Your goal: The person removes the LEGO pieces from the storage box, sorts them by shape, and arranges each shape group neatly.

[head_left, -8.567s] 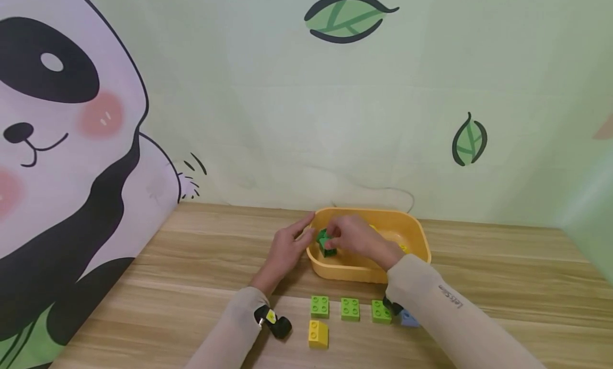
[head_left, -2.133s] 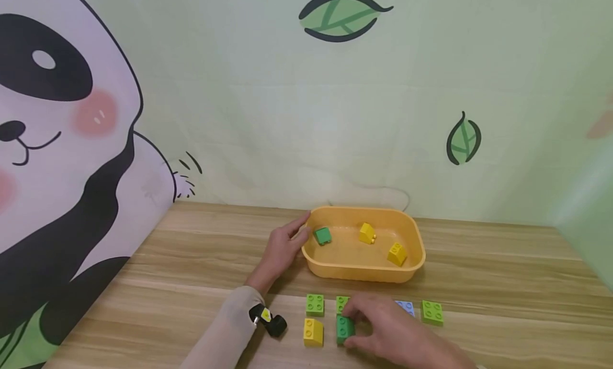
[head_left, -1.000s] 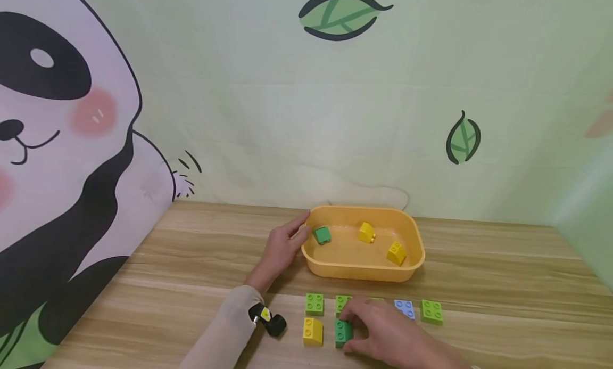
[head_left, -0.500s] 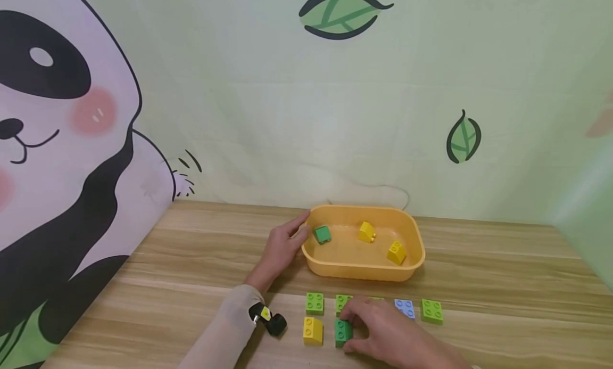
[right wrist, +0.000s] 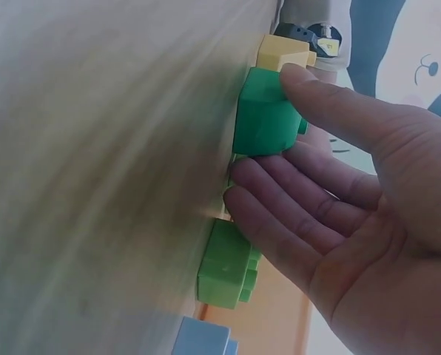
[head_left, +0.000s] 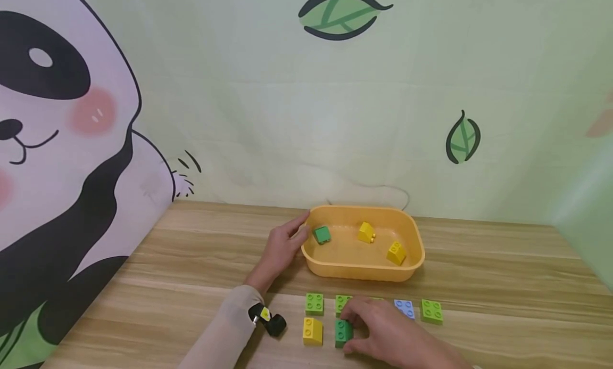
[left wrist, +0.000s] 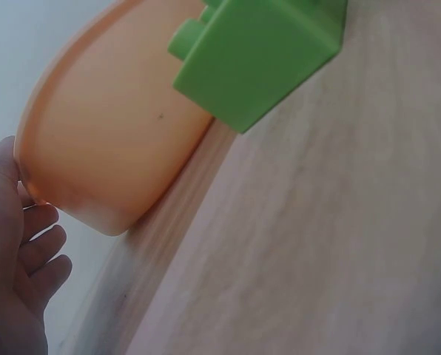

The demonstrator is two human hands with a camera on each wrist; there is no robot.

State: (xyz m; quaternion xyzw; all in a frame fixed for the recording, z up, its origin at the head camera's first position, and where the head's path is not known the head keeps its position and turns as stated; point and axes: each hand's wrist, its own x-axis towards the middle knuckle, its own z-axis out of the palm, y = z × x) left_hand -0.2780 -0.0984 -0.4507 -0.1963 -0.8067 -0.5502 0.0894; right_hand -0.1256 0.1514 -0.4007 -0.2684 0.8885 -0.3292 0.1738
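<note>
My right hand (head_left: 388, 329) pinches a dark green sloped toy brick (head_left: 342, 333) between thumb and fingers; the brick is down on the table. In the right wrist view the thumb lies against one end of this green brick (right wrist: 263, 111). A yellow sloped brick (head_left: 313, 331) stands just left of it. My left hand (head_left: 281, 246) rests against the left end of an orange-yellow tub (head_left: 359, 272). From the left wrist, its loosely bent fingers (left wrist: 44, 251) appear outside the tub wall (left wrist: 124, 126).
Behind the held brick runs a row of square bricks: lime green ones (head_left: 314, 303) and a blue one (head_left: 404, 308), partly hidden by the right hand. A green brick (head_left: 322, 235) and two yellow sloped bricks (head_left: 396, 253) lie inside the tub. A panda-printed wall (head_left: 239, 119) stands behind.
The right hand has moved from inside the tub to the table with a dark green brick, now beside the yellow one. Over the last second almost nothing moves; the left hand stays at the tub.
</note>
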